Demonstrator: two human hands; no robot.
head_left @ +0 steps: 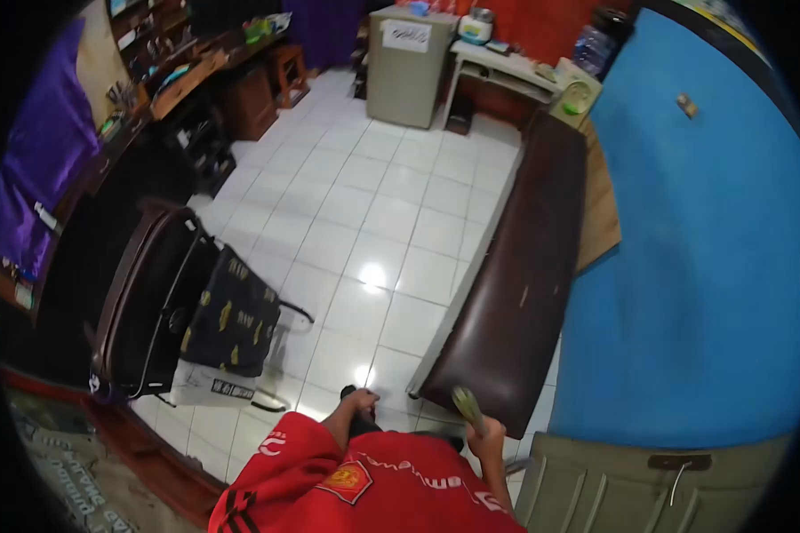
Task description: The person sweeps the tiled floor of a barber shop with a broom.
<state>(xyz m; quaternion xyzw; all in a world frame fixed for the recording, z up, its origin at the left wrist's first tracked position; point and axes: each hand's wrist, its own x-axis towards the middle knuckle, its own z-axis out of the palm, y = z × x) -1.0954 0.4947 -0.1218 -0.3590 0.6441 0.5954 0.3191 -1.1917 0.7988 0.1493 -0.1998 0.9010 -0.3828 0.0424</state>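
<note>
My right hand (486, 437) is closed around the lower end of a long, greenish object (467, 405) with a rounded tip. It points up and away from me, overlapping the near end of a dark brown padded bench (516, 302); its exact kind is unclear. In front of my red shirt (373, 480), my left hand (362, 402) is low with its fingers curled in, and their inner side is hidden. Just beside it on the floor side shows a small dark shape (348, 390).
White tiles (373, 231) run towards a grey fridge (403, 67) and a small white desk (507, 69). On the left, a dark patterned bag (233, 315) hangs on a brown chair (138, 302). A blue wall (684, 249) and a panelled door (613, 484) stand to the right.
</note>
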